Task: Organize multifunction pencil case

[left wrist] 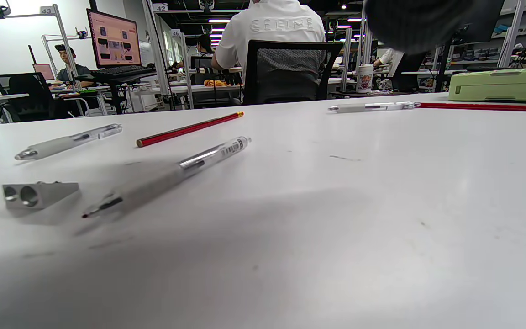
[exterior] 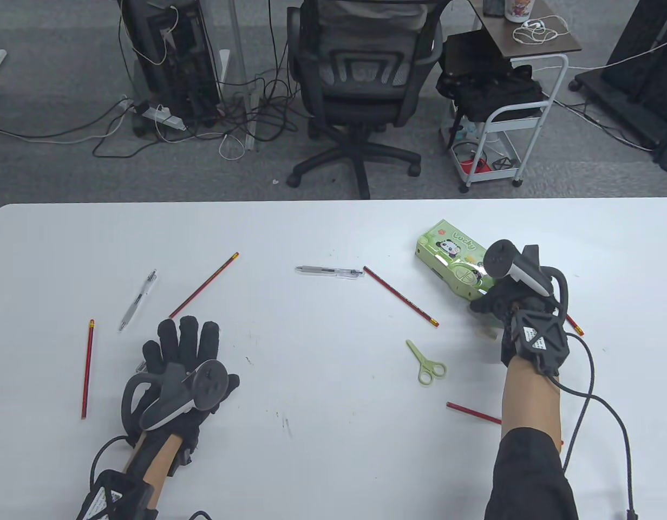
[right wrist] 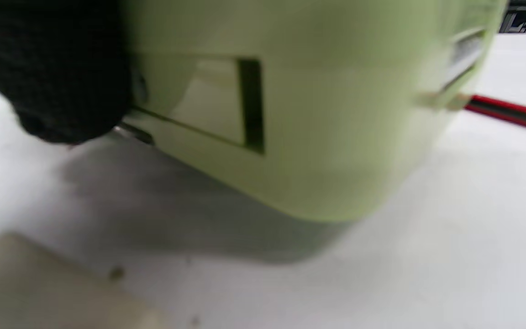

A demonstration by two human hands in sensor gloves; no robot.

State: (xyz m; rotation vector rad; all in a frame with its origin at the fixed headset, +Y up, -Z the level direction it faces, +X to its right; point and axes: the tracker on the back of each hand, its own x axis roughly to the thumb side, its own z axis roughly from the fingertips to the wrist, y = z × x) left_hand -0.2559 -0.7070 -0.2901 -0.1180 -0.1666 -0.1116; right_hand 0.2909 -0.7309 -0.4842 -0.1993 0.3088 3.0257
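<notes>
**Getting hold of the pencil case first**

The right hand's fingers [right wrist: 53, 77] are touching the near end of the green pencil case [exterior: 455, 260], but I cannot tell if they are gripping it. The case is lying shut on the table [exterior: 322, 444], far right. Next, it probably needs opening. The left hand [exterior: 184, 360] is resting flat, fingers apart, holding nothing

You wear black knit gloves on your left hand [exterior: 184, 352] and right hand [exterior: 509, 303], grey trackers, cabled wrist modules, one black sleeve.
</notes>
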